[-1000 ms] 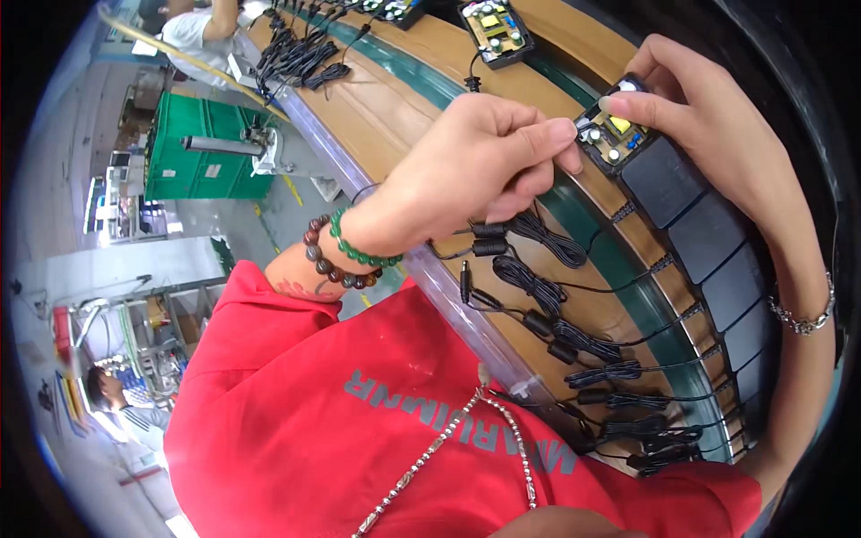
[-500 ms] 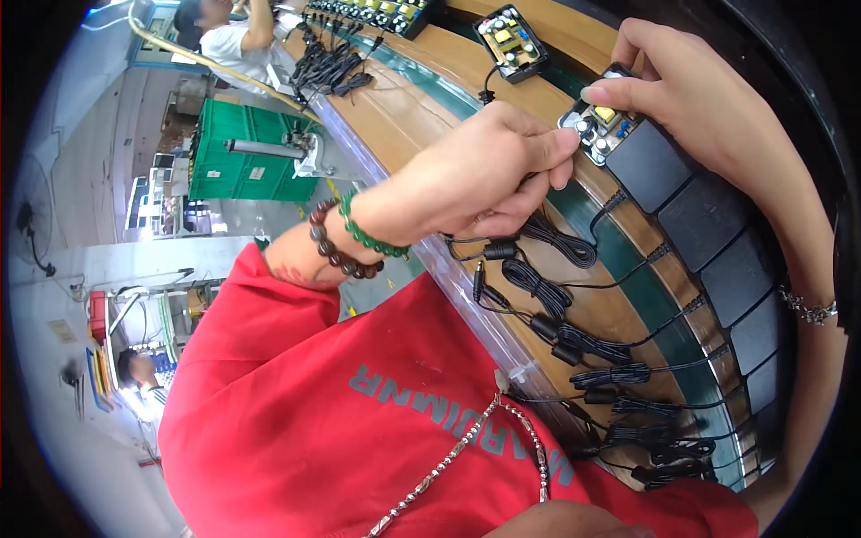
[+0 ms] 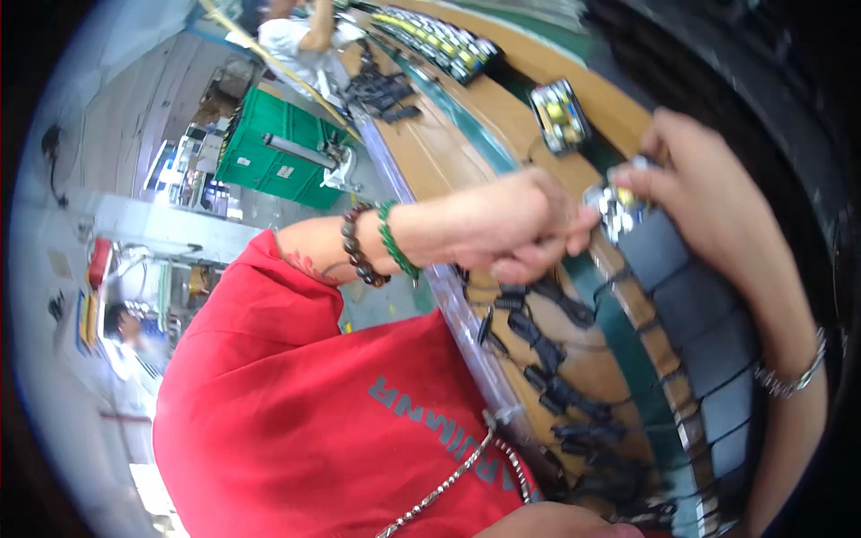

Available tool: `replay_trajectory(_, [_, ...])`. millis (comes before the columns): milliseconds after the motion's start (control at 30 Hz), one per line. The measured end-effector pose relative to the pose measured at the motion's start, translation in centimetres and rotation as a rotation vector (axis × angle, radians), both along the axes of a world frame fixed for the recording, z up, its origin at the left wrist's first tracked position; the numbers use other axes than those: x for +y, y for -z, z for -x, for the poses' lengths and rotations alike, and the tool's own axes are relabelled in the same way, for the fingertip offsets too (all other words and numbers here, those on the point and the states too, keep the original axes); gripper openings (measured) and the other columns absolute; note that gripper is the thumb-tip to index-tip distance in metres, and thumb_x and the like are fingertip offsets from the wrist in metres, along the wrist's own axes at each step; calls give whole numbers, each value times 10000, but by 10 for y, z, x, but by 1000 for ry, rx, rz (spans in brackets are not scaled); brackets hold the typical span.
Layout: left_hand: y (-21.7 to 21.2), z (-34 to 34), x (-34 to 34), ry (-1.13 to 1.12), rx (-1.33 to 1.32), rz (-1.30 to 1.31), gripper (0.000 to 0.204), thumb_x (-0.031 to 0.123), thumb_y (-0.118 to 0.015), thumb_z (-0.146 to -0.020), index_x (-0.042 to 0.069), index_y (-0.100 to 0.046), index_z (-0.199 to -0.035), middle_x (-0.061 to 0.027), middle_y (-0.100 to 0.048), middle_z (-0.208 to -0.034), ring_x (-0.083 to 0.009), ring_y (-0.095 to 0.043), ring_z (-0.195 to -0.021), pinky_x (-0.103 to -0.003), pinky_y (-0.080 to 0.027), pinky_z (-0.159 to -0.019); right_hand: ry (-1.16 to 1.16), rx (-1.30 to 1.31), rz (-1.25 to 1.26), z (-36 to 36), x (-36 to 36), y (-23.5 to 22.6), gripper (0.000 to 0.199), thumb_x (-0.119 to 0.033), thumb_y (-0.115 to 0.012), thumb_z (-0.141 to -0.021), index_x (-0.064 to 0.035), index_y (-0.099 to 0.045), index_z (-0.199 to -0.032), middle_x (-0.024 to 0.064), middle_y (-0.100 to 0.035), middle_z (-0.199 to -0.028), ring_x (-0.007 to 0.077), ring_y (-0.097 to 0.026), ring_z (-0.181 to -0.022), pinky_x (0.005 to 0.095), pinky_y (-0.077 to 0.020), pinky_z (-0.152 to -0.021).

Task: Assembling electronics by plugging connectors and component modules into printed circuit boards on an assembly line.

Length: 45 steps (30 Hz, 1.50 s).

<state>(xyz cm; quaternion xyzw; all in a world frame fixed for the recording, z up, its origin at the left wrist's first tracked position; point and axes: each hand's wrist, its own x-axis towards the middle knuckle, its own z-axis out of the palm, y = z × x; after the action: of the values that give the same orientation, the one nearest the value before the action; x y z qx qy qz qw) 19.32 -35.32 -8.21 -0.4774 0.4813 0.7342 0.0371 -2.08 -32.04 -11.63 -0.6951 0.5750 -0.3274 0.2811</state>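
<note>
A small power-adapter circuit board (image 3: 617, 212) with silver and yellow parts lies at the end of a row of black adapter cases (image 3: 695, 282). My right hand (image 3: 704, 184) grips its far side, thumb on top and fingers behind. My left hand (image 3: 525, 224) is closed in a pinch at the board's near left edge. Blur hides what, if anything, those fingertips hold. Just beyond, another open adapter (image 3: 558, 117) shows its board in a black case. Coiled black cables with plugs (image 3: 547, 359) lie below my left hand, leading to the cases.
A long row of open adapter boards (image 3: 439, 45) runs along the bench's far end, beside bundled black cables (image 3: 381, 94). A co-worker in white (image 3: 300, 36) is there. Green crates (image 3: 273, 152) stand left of the bench. Another person (image 3: 134, 345) is farther off at left.
The whole view has shifted, so bench and hands appear lower, and the picture is blurrier. Both hands keep nearly the same place at the circuit board.
</note>
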Motion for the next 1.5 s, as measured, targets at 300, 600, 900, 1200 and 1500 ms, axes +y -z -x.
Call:
replay_trajectory(300, [27, -13, 5, 78, 89, 114, 406, 310, -462, -1108, 32, -527, -820, 15, -382, -492, -97, -348, -363, -295, -237, -352, 30, 91, -82, -8, 5, -3, 287, -160, -785, -864, 34, -579, -913, 135, -579, -782, 226, -542, -715, 353, -457, -651])
replay_trajectory(600, [34, -5, 18, -41, 98, 367, 435, 339, -487, -1094, 44, -534, -778, -4, -433, -493, -104, -378, -356, -296, -273, -346, -5, 108, -9, 3, -1, 7, 287, -182, -760, -902, 28, -564, -901, 67, -558, -726, 112, -501, -678, 310, -438, -615])
replay_trajectory(900, [22, -7, 13, -6, -56, 432, 417, 331, -503, -1096, 18, -557, -826, 12, -408, -507, -73, -331, -376, -263, -246, -359, 27, 159, -93, 0, -10, 7, 282, -256, -726, -944, -17, -580, -910, 14, -531, -712, 84, -476, -653, 265, -394, -589])
replay_trajectory(1200, [8, 0, 14, 50, -92, 354, 430, 320, -480, -1107, 13, -565, -817, 12, -399, -489, -64, -313, -368, -251, -248, -365, 95, -24, -20, -3, 7, 19, 286, -275, -721, -953, -30, -577, -924, -5, -472, -693, 78, -437, -639, 260, -365, -576])
replay_trajectory(1500, [-12, 13, -4, 398, -263, 463, 473, 302, -456, -1099, -15, -578, -770, -31, -502, -466, -133, -479, -353, -297, -396, -384, 3, -105, -134, 0, 1, 13, 265, -241, -721, -946, -22, -572, -944, -6, -482, -700, 78, -441, -654, 259, -380, -597])
